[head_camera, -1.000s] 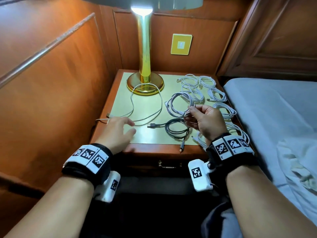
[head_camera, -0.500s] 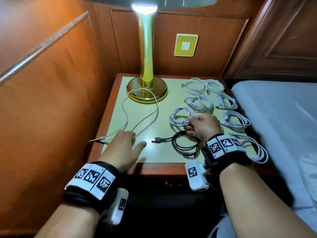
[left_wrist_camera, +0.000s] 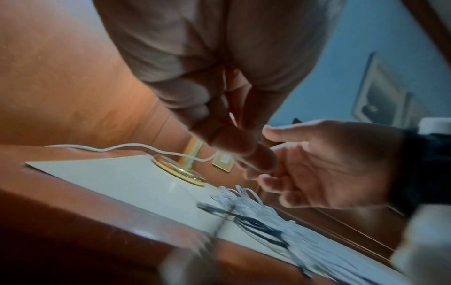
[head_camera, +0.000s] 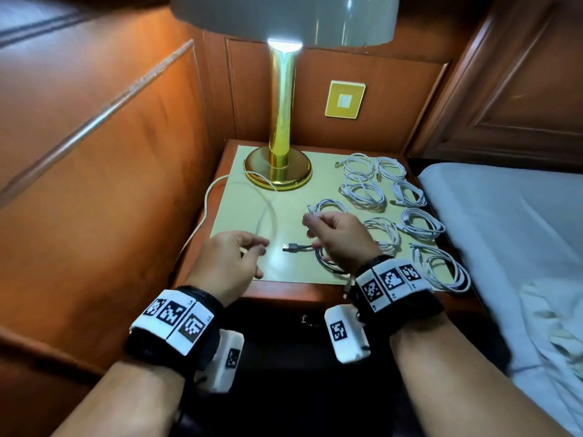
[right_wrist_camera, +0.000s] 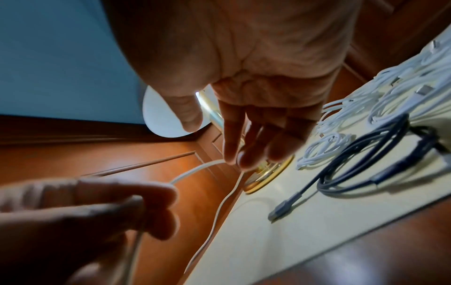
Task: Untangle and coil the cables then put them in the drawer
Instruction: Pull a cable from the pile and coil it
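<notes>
Nearest the camera, the left hand point(head_camera: 235, 258) pinches the loose thin white cable point(right_wrist_camera: 214, 212) between thumb and forefinger. Just beyond it the right hand point(head_camera: 334, 238) has its fingers hanging down with the same cable running between the fingertips point(right_wrist_camera: 244, 160); whether they really clamp it cannot be told through the motion blur.

To coil well, the left hand should probably keep its pinch as the fixed point while the right draws even loops, letting the slack slide so it clears the round brass lamp base point(head_camera: 277, 170) it curves around.

The coiled black USB cable point(head_camera: 321, 258) lies below the right hand on the pale yellow top of the wooden bedside table point(head_camera: 239, 197), and the finished white cable coils point(head_camera: 419, 223) sit further right and back.

The drawer point(head_camera: 306, 320) shows only a dark front and a hint of handle under the table edge; it looks closed. The white cable's far plug hangs off the table's left edge, unseen.
</notes>
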Demonstrator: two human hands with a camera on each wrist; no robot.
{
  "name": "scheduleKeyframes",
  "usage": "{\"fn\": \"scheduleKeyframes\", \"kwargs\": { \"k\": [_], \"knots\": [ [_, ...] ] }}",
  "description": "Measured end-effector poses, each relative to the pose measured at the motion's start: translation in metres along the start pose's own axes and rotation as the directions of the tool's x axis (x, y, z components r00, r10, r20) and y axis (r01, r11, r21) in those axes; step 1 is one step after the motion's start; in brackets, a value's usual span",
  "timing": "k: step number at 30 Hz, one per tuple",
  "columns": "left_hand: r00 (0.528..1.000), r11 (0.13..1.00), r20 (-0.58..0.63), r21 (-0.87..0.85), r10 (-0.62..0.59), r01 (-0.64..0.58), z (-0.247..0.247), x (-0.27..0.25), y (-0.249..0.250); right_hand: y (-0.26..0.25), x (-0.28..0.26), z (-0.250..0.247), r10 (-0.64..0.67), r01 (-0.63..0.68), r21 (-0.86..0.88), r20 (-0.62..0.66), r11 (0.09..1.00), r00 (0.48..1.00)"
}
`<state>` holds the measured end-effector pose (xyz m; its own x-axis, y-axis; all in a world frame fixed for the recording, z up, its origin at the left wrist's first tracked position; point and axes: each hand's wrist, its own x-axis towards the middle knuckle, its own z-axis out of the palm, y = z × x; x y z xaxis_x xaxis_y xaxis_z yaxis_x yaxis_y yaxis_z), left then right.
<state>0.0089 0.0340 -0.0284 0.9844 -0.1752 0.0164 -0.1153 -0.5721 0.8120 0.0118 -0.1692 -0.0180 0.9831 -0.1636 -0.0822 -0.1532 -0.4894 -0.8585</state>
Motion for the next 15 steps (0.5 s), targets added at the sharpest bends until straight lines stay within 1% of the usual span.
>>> {"fn": "scheduleKeyframes", "kwargs": {
  "k": [2,3,4,6,7,8,9,10,11,12,13,14,15],
  "knots": [
    [0.990,0.998,0.126,-0.041,0.058,-0.053,0.000,-0.027,0.006,-0.003,-0.016,0.008,-0.004,0.005,-0.012,0.052,1.000,0.999],
    [0.979,0.995,0.182,-0.041,0.092,-0.085,0.001,-0.041,0.010,-0.003,-0.023,0.011,0.014,-0.011,-0.037,0.091,0.999,0.996],
    [0.966,0.992,0.225,-0.028,0.125,-0.122,0.003,-0.054,0.014,-0.004,-0.031,0.013,0.047,-0.038,-0.066,0.150,0.997,0.988],
    [0.946,0.980,0.256,-0.012,0.197,-0.201,0.008,-0.076,0.021,-0.005,-0.049,0.015,0.096,-0.074,-0.084,0.301,0.994,0.949],
    [0.935,0.971,0.265,-0.017,0.233,-0.237,0.011,-0.085,0.023,-0.007,-0.060,0.016,0.082,-0.056,-0.080,0.369,0.995,0.926],
    [0.925,0.964,0.278,-0.022,0.259,-0.263,0.014,-0.094,0.026,-0.009,-0.071,0.016,0.042,-0.019,-0.062,0.403,0.998,0.914],
    [0.917,0.959,0.285,-0.034,0.279,-0.281,0.016,-0.104,0.028,-0.011,-0.082,0.016,-0.009,0.018,-0.019,0.394,1.000,0.919],
    [0.914,0.956,0.284,-0.066,0.291,-0.285,0.017,-0.112,0.029,-0.013,-0.092,0.014,-0.046,0.031,0.048,0.354,0.998,0.934],
    [0.921,0.958,0.268,-0.124,0.284,-0.259,0.017,-0.120,0.031,-0.015,-0.101,0.012,-0.062,0.027,0.123,0.297,0.992,0.953],
    [0.942,0.960,0.233,-0.198,0.242,-0.198,0.014,-0.128,0.033,-0.015,-0.110,0.009,-0.071,0.024,0.192,0.241,0.981,0.968],
    [0.969,0.957,0.170,-0.259,0.180,-0.132,0.011,-0.135,0.034,-0.013,-0.118,0.006,-0.069,0.014,0.259,0.206,0.966,0.976],
    [0.990,0.947,0.067,-0.304,0.127,-0.101,0.009,-0.141,0.033,-0.010,-0.126,0.003,-0.060,-0.007,0.320,0.199,0.947,0.978],
    [0.993,0.944,-0.066,-0.309,0.100,-0.116,0.007,-0.146,0.030,-0.007,-0.136,0.000,-0.051,-0.029,0.360,0.212,0.932,0.976]
  ]
}}
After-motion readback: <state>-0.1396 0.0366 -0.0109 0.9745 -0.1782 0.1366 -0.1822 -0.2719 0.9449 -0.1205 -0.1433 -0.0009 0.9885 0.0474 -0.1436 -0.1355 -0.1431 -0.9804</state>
